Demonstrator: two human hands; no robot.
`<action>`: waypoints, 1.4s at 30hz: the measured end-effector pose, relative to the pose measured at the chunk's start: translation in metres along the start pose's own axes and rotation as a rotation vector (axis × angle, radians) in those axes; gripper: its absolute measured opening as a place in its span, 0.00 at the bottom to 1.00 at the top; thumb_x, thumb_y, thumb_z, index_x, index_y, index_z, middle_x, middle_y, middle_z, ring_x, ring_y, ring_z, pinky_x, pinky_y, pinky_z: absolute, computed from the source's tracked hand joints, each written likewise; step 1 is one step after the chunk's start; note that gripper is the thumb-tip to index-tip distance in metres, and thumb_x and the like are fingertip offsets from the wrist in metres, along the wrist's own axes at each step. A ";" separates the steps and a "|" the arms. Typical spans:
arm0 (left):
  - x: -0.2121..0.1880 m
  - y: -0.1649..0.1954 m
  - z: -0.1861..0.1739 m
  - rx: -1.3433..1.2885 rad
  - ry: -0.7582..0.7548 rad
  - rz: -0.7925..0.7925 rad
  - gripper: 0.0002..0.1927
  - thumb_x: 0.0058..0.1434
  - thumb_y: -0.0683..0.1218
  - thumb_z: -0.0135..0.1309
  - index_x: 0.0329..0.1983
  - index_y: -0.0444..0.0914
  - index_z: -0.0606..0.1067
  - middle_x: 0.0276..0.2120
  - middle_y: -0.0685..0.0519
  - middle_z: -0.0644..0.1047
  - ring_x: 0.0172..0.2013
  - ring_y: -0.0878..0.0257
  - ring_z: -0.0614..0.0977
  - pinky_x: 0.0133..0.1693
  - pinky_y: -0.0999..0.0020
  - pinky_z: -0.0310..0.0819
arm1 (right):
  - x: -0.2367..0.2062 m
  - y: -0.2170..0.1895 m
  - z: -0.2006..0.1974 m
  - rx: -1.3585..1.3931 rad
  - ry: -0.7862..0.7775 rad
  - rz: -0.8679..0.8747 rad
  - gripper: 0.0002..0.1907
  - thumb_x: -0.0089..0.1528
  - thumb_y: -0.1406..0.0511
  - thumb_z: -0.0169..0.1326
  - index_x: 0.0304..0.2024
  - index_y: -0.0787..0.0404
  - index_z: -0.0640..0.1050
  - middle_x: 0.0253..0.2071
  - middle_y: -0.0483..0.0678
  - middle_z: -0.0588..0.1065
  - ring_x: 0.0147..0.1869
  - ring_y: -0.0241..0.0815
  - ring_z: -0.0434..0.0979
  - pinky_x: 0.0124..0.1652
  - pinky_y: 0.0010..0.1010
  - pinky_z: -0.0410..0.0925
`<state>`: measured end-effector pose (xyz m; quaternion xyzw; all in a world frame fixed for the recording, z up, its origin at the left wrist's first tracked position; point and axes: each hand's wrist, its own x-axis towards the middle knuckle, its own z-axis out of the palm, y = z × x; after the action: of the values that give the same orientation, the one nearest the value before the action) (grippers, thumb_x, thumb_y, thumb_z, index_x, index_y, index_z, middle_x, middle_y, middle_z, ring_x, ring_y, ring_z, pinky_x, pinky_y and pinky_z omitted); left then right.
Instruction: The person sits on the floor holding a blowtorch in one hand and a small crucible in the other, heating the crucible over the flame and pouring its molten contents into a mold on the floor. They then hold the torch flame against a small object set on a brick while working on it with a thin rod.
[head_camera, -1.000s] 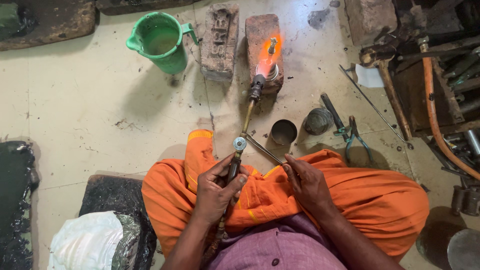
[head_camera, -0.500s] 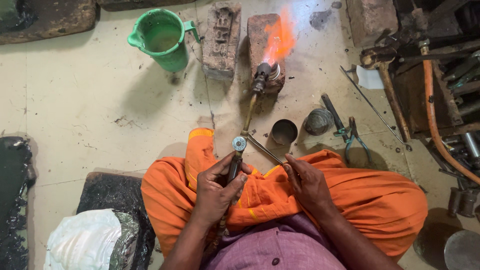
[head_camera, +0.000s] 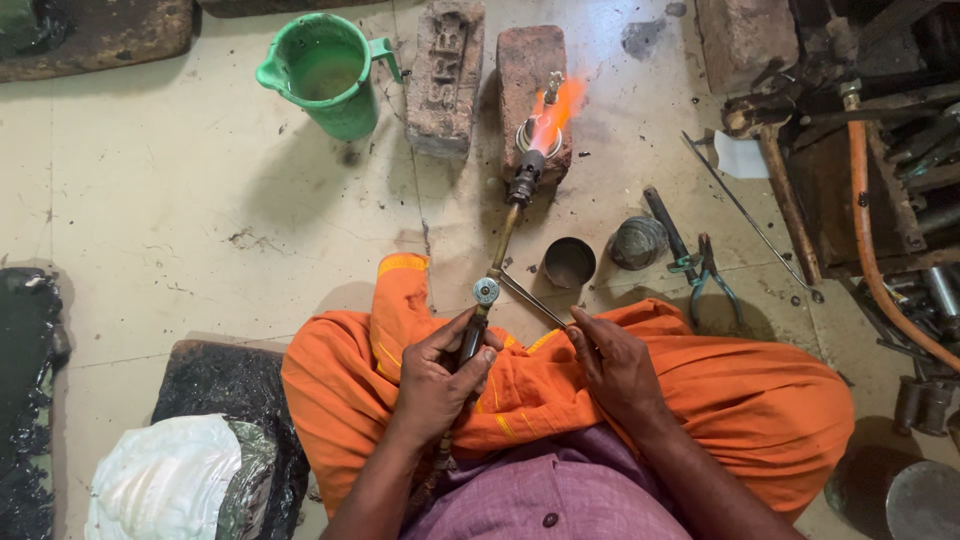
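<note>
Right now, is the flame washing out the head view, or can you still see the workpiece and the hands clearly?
Head view: the flame glares orange-white and hides part of the round workpiece on the brick; the left hand, right hand and torch are sharp, evenly lit, with soft shadows.

Brass-coloured metal tube on the gas torch (head_camera: 505, 235), dull and worn, with a silvery knurled valve knob. Rough, pitted fired clay in the two bricks (head_camera: 445, 75), sooty on top. Glossy green plastic for the jug (head_camera: 325, 75), smeared inside. Soft matt orange cloth (head_camera: 520, 385) across the lap, creased. Dark tarnished metal in the small cup (head_camera: 569, 262), matt. Bare steel pliers (head_camera: 705, 275) with bluish plastic grips. Pale stone floor (head_camera: 180, 200), smooth yet stained and scratched. Crumpled white cloth (head_camera: 165, 480) on shiny black pitch.
</note>
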<state>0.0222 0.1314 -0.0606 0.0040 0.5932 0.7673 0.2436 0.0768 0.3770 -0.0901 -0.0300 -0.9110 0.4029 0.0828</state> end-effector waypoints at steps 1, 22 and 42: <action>0.001 -0.001 0.000 -0.008 0.002 -0.001 0.27 0.63 0.35 0.57 0.67 0.35 0.71 0.38 0.56 0.81 0.24 0.74 0.74 0.27 0.79 0.71 | 0.000 0.000 0.000 0.004 0.001 0.007 0.17 0.66 0.65 0.55 0.56 0.66 0.76 0.38 0.56 0.80 0.39 0.49 0.83 0.39 0.36 0.74; 0.000 0.006 0.006 -0.010 0.033 -0.027 0.27 0.64 0.38 0.58 0.68 0.36 0.71 0.38 0.57 0.80 0.23 0.75 0.73 0.24 0.79 0.70 | -0.003 -0.001 0.000 -0.006 0.017 -0.033 0.17 0.67 0.66 0.55 0.56 0.67 0.76 0.38 0.56 0.80 0.38 0.48 0.82 0.39 0.35 0.74; -0.003 0.015 0.007 -0.026 0.048 -0.022 0.27 0.63 0.36 0.56 0.67 0.35 0.71 0.39 0.54 0.81 0.23 0.73 0.74 0.22 0.79 0.70 | -0.001 -0.005 -0.003 0.019 0.018 -0.015 0.17 0.66 0.66 0.55 0.56 0.67 0.76 0.37 0.56 0.79 0.36 0.49 0.82 0.37 0.36 0.73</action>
<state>0.0212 0.1336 -0.0442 -0.0243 0.5889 0.7721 0.2377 0.0781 0.3754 -0.0847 -0.0258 -0.9066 0.4105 0.0942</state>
